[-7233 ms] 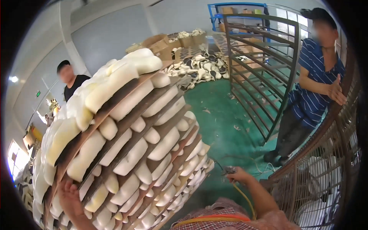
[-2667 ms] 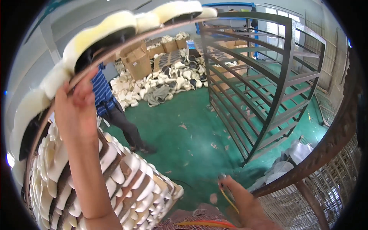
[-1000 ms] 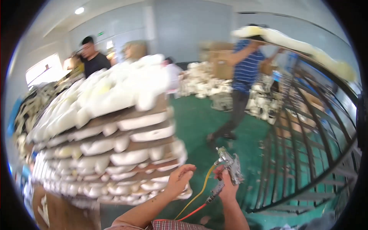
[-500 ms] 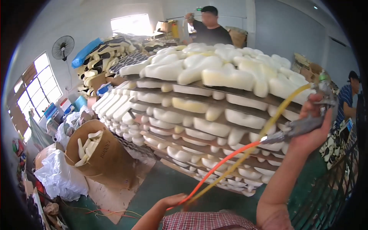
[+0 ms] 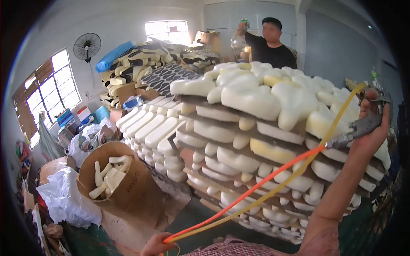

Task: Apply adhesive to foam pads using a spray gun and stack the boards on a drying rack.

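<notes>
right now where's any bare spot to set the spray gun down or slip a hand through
Little is bare. The green floor strip between the brown paper sack and the stacked foam trays is open. Tray tops are packed with foam pieces. Left of the sack, white bags crowd the floor. The right hand holds the spray gun; the left hand holds the hoses.

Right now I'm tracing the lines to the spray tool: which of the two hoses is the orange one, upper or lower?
The upper hose is orange; the yellow hose runs just beneath it toward the left hand.
</notes>
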